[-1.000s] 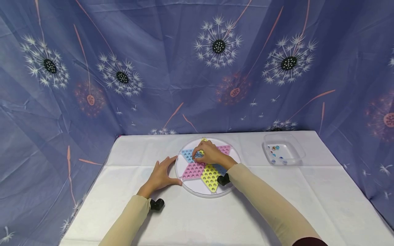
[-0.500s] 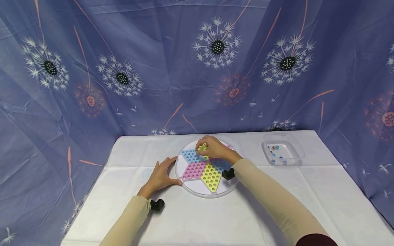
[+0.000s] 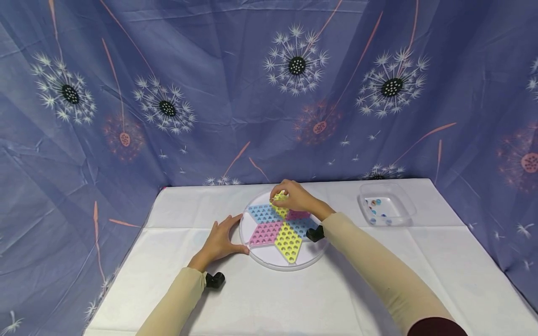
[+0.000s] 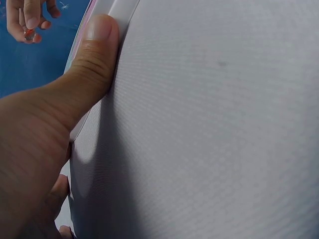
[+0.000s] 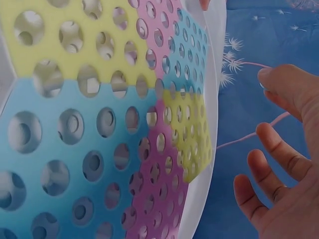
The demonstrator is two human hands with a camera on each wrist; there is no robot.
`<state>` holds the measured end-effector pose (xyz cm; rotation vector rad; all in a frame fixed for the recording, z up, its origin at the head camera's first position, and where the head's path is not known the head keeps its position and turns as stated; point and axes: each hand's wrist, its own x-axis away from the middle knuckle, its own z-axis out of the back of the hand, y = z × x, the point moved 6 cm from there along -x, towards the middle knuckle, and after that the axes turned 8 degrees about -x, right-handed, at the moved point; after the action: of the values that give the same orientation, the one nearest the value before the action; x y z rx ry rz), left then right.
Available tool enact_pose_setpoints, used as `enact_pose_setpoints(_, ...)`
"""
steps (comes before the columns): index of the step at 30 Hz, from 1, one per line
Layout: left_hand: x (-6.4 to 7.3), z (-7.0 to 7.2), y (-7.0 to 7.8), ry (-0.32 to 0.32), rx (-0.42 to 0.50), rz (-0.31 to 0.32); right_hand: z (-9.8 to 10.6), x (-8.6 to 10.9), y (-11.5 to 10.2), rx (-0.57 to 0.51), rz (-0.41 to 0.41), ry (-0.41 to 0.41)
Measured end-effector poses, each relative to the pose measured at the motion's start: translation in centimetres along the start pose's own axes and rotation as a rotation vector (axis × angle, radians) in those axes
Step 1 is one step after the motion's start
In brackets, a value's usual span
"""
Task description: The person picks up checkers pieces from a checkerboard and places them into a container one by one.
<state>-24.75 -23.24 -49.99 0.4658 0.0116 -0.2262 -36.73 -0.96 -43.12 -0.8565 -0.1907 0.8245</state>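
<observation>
A round white Chinese checkers board [image 3: 262, 255] lies on the table, its star of holes coloured yellow, pink and blue. At its left edge my left hand [image 3: 216, 243] rests with thumb and fingers spread; in the left wrist view the thumb [image 4: 94, 59] presses the rim. My right hand [image 3: 296, 198] hovers over the far yellow point. Between thumb and fingertips it pinches a small clear marble with a reddish core [image 4: 29, 35], plainest in the left wrist view. The right wrist view shows the other fingers [image 5: 286, 154] loosely bent, apart from the board.
A clear plastic box [image 3: 392, 205] stands at the back right with several marbles [image 3: 378, 201] inside. White cloth [image 3: 201, 308] covers the table. Behind it hangs a blue dandelion-print curtain [image 3: 231, 93].
My right hand has moved from over the blue section to the far yellow point, a little up and to the right in the head view. My left hand has stayed at the rim.
</observation>
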Motion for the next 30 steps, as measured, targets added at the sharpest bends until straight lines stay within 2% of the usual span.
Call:
enact_pose_setpoints(7, 0.1, 0.2, 0.0, 0.017, 0.000, 0.004, 0.6, 0.4, 0.2, 0.004, 0.003, 0.009)
enact_pose_setpoints(13, 0.1, 0.1, 0.0, 0.011, 0.004, -0.003, 2.0, 1.3, 0.4, 0.005, -0.007, 0.029)
enact_pose_setpoints(30, 0.2, 0.1, 0.1, 0.011, 0.012, -0.005, 9.3, 6.6, 3.6, 0.067, -0.101, 0.174)
